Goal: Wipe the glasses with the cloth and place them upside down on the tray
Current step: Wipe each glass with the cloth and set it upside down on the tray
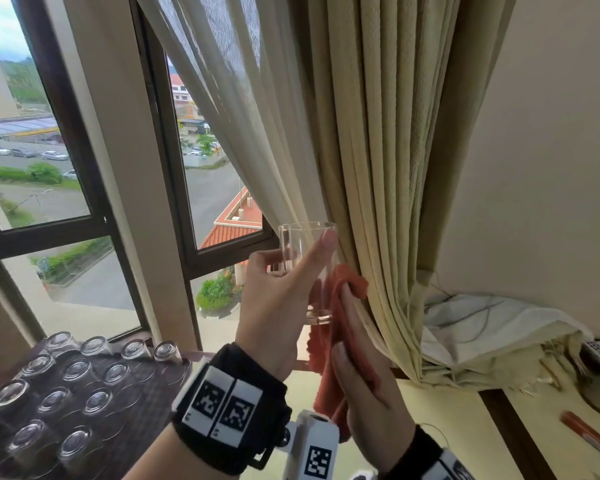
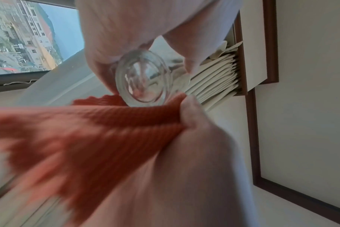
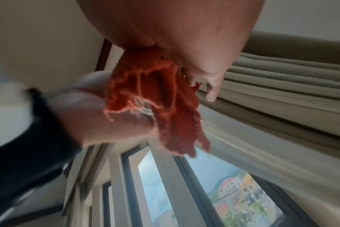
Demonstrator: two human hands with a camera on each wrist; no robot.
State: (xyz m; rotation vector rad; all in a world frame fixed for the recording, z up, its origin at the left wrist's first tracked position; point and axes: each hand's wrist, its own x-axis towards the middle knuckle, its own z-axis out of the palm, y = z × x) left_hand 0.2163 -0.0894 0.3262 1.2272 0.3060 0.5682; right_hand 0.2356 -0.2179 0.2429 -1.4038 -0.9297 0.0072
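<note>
Head view, centre: left hand (image 1: pixel 274 306) holds a clear glass (image 1: pixel 307 258) upright, rim up, thumb along the near side w/ its tip by the rim, other fingers round the far side. Right hand (image 1: pixel 368 379), just below & right of it, grips an orange-red cloth (image 1: pixel 329 372), pressing the cloth's top fold against the lower right side of the glass; rest of the cloth hangs down to lower centre of frame.

Left wrist view: thick glass base (image 2: pixel 144 79) sits mid-frame, cloth (image 2: pixel 99 122) bunched right under it, touching, one fingertip (image 2: pixel 190 110) pinning the fold.

Right wrist view: cloth (image 3: pixel 157 98) dangles frayed from the curled hand; glass itself can't be made out there.

Lower left of head view: dark tray (image 1: pixel 153 386) on the table, w/ rows of glasses (image 1: pixel 77 370) upside down, bases up.

Beige curtain (image 1: pixel 378 150) fills upper centre-right, just behind the held glass. Window (image 1: pixel 49 133) at upper left shows a street & parked cars.
</note>
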